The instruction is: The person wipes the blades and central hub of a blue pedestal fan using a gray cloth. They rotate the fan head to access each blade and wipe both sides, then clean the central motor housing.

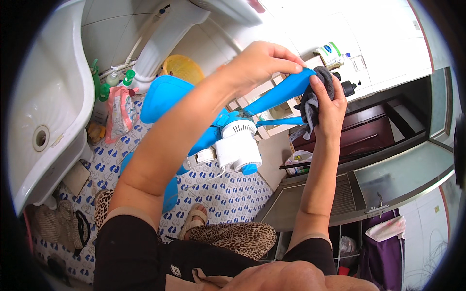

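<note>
An electric fan without its guard stands before me, with a white motor housing [238,151], a blue knob [249,169] and several blue blades. My left hand [271,63] pinches the outer edge of one blue fan blade [278,92] with thumb and fingers. Wrapped around that blade's tip is a dark grey cloth [309,109], which my right hand [329,103] holds with the thumb on the near side. A broad blade [164,96] points left, partly behind my left forearm. Another blade [280,121] shows nearly edge-on below the gripped one.
A white bathtub [85,103] runs along the left. Bottles, a pink refill pouch [120,112] and a yellow basin [184,69] stand by the washbasin pedestal [160,40]. Behind the blades is a wooden shelf [271,132]. A glass-panelled door [391,174] stands at right.
</note>
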The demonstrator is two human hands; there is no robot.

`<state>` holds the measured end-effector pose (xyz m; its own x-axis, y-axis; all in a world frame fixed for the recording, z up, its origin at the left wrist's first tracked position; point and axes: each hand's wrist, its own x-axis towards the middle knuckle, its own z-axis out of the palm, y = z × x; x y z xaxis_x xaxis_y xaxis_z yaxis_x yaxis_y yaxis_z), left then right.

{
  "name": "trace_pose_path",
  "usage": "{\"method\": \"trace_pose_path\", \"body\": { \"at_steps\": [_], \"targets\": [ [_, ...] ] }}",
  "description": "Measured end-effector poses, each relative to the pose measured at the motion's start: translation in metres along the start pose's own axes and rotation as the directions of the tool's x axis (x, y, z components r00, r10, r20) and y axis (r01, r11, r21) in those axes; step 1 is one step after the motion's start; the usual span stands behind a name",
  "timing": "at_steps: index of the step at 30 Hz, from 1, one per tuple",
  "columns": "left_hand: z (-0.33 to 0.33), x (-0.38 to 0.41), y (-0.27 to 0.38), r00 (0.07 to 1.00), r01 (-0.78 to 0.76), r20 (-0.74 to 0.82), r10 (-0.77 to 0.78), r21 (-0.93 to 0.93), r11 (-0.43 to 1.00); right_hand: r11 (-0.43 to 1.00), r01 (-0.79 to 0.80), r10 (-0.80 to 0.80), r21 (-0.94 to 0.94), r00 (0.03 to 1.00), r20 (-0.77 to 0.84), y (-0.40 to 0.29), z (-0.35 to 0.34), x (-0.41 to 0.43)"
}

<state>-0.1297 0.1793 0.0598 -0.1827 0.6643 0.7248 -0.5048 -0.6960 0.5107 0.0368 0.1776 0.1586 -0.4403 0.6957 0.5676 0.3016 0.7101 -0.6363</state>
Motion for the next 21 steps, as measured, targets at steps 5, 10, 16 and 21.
{"method": "trace_pose_path", "body": {
  "at_steps": [5, 10, 16, 21],
  "targets": [
    [0.007, -0.005, 0.000, 0.997, -0.060, -0.038, 0.064, 0.099, 0.993, 1.000, 0.022, -0.022, -0.018, 0.999, -0.024, 0.006, -0.008, 0.000],
    [0.025, -0.008, 0.003, 0.970, -0.126, -0.154, 0.186, 0.334, 0.934, 0.993, 0.110, -0.112, -0.030, 0.993, -0.037, 0.005, 0.001, -0.003],
    [0.020, -0.002, -0.011, 0.956, -0.195, -0.178, 0.234, 0.213, 0.957, 0.997, 0.064, -0.066, -0.046, 0.997, -0.032, 0.005, -0.003, -0.001],
    [0.020, -0.004, -0.003, 0.945, -0.201, -0.180, 0.272, 0.333, 0.921, 0.990, 0.128, -0.130, -0.067, 0.991, -0.024, 0.005, 0.002, -0.002]
  ]
}}
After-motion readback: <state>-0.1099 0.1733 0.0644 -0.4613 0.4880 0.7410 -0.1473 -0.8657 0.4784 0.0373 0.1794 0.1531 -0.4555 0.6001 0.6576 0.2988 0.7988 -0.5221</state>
